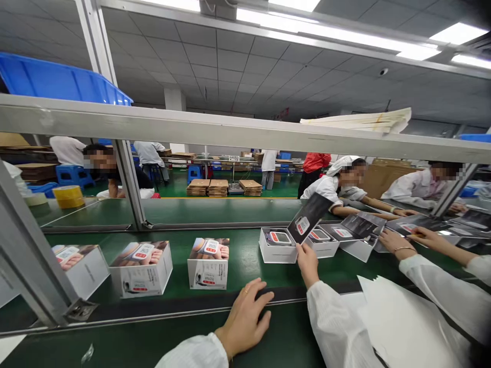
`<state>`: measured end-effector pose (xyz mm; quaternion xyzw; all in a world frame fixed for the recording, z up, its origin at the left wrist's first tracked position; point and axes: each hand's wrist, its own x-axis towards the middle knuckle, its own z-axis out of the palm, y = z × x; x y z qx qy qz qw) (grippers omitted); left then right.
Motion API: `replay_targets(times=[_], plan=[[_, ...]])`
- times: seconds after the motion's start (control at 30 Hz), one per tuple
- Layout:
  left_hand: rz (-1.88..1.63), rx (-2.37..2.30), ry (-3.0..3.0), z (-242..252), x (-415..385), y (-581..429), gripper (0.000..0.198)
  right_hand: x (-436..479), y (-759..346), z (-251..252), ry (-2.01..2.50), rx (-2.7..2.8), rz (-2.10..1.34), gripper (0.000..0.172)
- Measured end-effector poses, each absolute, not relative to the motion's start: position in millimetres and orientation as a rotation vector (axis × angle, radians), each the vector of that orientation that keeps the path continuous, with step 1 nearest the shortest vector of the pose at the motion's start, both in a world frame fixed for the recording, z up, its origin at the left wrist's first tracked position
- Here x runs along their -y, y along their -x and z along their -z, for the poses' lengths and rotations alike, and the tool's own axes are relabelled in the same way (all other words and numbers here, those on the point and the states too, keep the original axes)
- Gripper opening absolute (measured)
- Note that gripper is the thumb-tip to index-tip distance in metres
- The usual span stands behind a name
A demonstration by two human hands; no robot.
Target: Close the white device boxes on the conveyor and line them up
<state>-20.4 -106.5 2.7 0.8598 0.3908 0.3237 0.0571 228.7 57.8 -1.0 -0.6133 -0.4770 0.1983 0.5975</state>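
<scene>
My right hand (pixel 307 263) pinches the lower corner of a dark leaflet (pixel 310 217) and holds it tilted over an open white box (pixel 276 251) with a device inside. My left hand (pixel 245 318) lies flat on the dark edge of the green conveyor belt (pixel 245 255), fingers spread, holding nothing. It rests just in front of a closed printed box (pixel 207 263). Two more closed boxes (pixel 141 269) (pixel 82 266) stand in a row to the left.
More open boxes (pixel 322 241) with leaflets run on to the right, where a neighbour's hands (pixel 395 241) work. White sheets (pixel 402 322) lie at my right. A slanted metal post (pixel 34 266) and crossbar (pixel 245 130) frame the station. Workers sit across the belt.
</scene>
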Motion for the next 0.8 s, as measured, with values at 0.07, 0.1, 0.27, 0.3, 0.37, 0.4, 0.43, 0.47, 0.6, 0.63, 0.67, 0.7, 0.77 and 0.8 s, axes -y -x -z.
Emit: replay_targets(times=[0.07,0.1,0.27,0.3,0.37,0.4,0.43,0.47,0.6,0.63,0.67,0.7,0.77,0.8], plan=[[-1.143,-1.209,-2.638,-10,100,19,0.047,-35,-231,7,1.528,1.181,-0.411,0.057],[-1.237,-1.234,-2.645,-15,96,17,0.048,-25,-232,10,1.54,1.229,-0.399,0.057],[-1.454,-1.424,-2.62,-45,57,-2,0.063,3,-227,13,1.416,1.476,-0.479,0.053],[-1.38,-1.449,-2.585,-47,48,-6,0.067,4,-225,12,1.408,1.5,-0.508,0.051],[-1.191,-1.475,-2.451,-45,29,-11,0.072,4,-221,12,1.371,1.522,-0.582,0.049],[-1.11,-1.476,-2.373,-41,22,-13,0.073,3,-219,12,1.337,1.521,-0.632,0.049],[-1.052,-1.472,-2.304,-35,16,-13,0.074,2,-216,13,1.301,1.512,-0.687,0.05],[-1.017,-1.465,-2.255,-28,13,-13,0.076,1,-214,14,1.268,1.495,-0.738,0.052],[-0.984,-1.41,-2.221,-10,15,2,0.081,-4,-205,15,1.197,1.365,-0.818,0.06],[-0.969,-1.381,-2.24,-12,17,8,0.082,-6,-204,14,1.18,1.33,-0.827,0.062],[-0.949,-1.346,-2.268,-17,19,15,0.083,-8,-203,12,1.16,1.288,-0.852,0.063],[-0.927,-1.306,-2.297,-25,20,22,0.086,-10,-201,10,1.146,1.237,-0.898,0.066],[-0.846,-1.24,-2.411,-48,19,36,0.094,-15,-195,4,1.143,1.11,-1.044,0.07],[-0.782,-1.22,-2.505,-62,17,41,0.1,-18,-189,1,1.128,1.053,-1.127,0.071]])
